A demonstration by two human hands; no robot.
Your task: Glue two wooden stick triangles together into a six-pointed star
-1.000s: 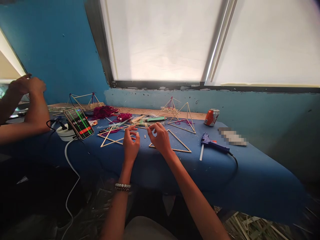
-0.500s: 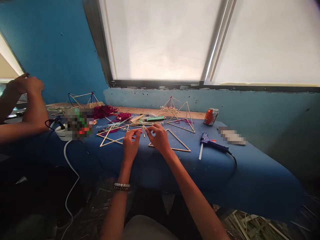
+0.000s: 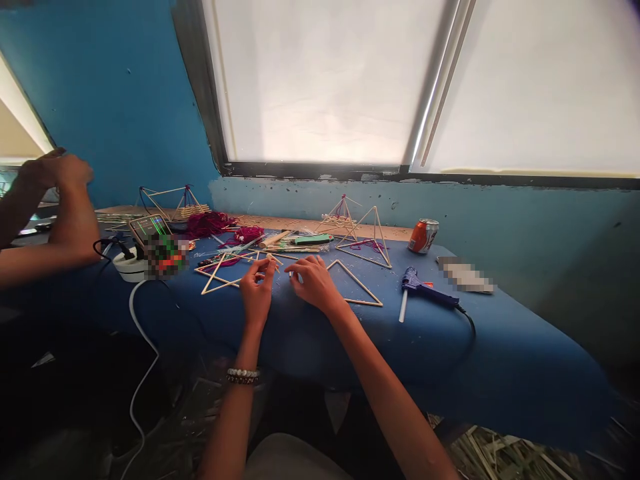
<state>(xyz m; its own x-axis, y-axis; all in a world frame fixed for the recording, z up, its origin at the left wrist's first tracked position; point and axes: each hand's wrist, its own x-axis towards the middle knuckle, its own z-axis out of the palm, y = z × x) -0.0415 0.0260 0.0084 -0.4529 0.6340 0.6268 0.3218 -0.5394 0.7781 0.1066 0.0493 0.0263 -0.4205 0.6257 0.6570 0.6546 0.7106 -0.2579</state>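
Observation:
My left hand (image 3: pixel 257 290) is closed in a pinch on a small pale stick piece (image 3: pixel 271 257), which pokes up from its fingertips. A short gap to the right, my right hand (image 3: pixel 315 283) hovers over the table with thumb and fingers bent together. A tiny whitish spot shows at its fingertips, too small to name. Under the right hand lies a triangle of thin wooden sticks (image 3: pixel 364 288). Left of my left hand, more joined sticks (image 3: pixel 214 280) form triangles on the blue table (image 3: pixel 320 347).
To the right lie a blue glue gun (image 3: pixel 425 290) with a cord, a drink can (image 3: pixel 423 236) and a blurred flat object (image 3: pixel 467 275). Stick pyramids (image 3: pixel 373 240), magenta yarn (image 3: pixel 210 224) and a green cutter (image 3: pixel 313 239) sit behind. At left are a power strip (image 3: pixel 129 268) and another person's arms (image 3: pixel 70 213).
My hands have moved apart. The pale stick piece, earlier between both hands, has gone left with my left hand; my right hand has drawn off it.

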